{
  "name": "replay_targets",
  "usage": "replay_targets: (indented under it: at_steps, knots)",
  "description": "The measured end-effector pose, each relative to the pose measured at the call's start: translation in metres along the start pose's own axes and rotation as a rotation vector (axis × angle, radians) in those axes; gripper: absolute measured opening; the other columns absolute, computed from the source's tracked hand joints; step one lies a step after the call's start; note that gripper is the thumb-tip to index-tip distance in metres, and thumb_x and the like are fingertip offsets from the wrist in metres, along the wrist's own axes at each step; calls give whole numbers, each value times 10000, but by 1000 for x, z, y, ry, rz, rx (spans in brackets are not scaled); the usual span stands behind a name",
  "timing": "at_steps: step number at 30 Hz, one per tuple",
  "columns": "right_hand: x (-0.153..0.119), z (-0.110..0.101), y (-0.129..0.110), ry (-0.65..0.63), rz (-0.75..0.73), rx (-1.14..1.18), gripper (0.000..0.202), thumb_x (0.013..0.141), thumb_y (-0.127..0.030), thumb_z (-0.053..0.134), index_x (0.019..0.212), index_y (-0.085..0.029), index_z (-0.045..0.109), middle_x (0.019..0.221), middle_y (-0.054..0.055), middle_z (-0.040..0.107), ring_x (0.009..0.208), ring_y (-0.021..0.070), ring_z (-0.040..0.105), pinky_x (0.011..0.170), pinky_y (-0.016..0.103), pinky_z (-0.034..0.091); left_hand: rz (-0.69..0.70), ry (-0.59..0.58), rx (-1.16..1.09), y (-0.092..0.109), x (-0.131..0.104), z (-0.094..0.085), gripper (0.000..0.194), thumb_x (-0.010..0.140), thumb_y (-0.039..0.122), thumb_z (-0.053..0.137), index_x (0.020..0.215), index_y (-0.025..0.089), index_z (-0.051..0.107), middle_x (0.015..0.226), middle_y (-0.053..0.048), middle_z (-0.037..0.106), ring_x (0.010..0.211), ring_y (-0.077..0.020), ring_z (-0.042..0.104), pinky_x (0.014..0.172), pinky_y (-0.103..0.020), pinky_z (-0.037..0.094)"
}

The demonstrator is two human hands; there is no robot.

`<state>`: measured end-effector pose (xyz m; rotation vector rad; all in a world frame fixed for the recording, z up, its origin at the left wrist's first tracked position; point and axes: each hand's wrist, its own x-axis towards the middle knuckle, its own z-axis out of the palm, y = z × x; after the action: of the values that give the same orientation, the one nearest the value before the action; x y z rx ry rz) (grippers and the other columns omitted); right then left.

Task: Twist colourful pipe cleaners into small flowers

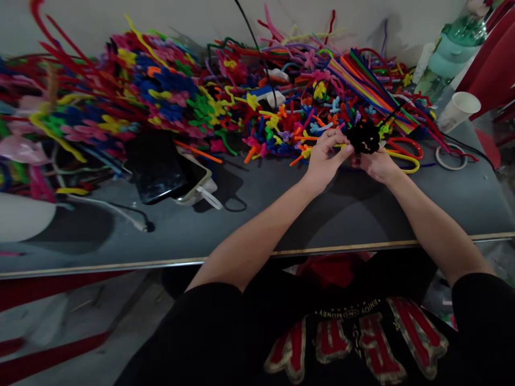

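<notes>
My left hand (326, 160) is raised over the table's far side, its thumb and fingers pinched at the left edge of a black fuzzy piece (364, 137) with looped, petal-like parts. From below and to the right, my right hand (377, 163) holds the same black piece, its fingers partly hidden behind it. Colourful pipe-cleaner flowers (273, 128) lie heaped just beyond my left hand. A bundle of straight pipe cleaners (372, 91) rests behind the black piece.
Phones (155, 166) and a white cable (108, 206) lie at the left on the grey table (249, 225). A tape roll (451, 157), a paper cup (458, 111) and a green bottle (453, 51) stand or lie at the right. A thin black cord hangs over the heap.
</notes>
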<state>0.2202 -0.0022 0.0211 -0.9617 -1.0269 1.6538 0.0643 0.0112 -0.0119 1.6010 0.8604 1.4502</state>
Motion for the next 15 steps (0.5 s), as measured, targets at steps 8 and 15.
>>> replay_targets:
  at_steps: [8, 15]
  knots:
    - [-8, 5, -13, -79, -35, 146, 309, 904, -347, 644, 742, -233, 407, 658, -52, 377, 587, 104, 414, 558, 237, 395, 76, 7, 8, -7, 3, -10, 465, 872, 651, 607, 1133, 282, 718, 1246, -75, 644, 1300, -255, 534, 1108, -415, 425]
    - [-5, 6, -1, -89, 94, 233, 365, 923, -294, 581, 668, -220, 330, 568, -74, 240, 482, 84, 271, 499, 218, 316, 12, -15, 63, -15, -5, 7, 473, 831, 663, 649, 1005, 235, 750, 1187, -92, 656, 1216, -246, 577, 1101, -430, 420]
